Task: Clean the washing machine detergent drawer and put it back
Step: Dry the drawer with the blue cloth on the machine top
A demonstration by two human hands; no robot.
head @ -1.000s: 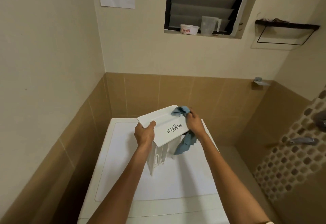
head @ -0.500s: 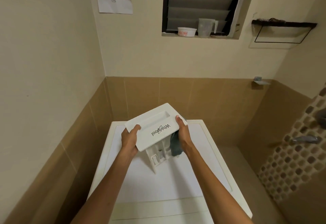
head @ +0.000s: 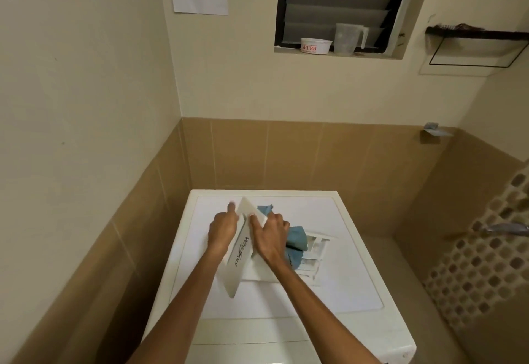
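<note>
The white detergent drawer (head: 240, 260) lies on its side on top of the white washing machine (head: 343, 292), its front panel turned edge-up and its compartments pointing right. My left hand (head: 221, 229) grips the left face of the front panel. My right hand (head: 269, 234) presses on the panel's other side and holds a blue cloth (head: 296, 239), which bunches against the compartments and shows again behind the panel's top.
Walls close in on the left and behind the machine. A window sill holds a white tub (head: 315, 45) and a clear jug (head: 348, 38). A wall rack (head: 475, 45) hangs at the upper right. A tap (head: 506, 229) sticks out of the mosaic wall on the right.
The drawer has been turned from standing on its compartments with the panel on top to lying on its side, lower on the machine top. The cloth stayed in my right hand.
</note>
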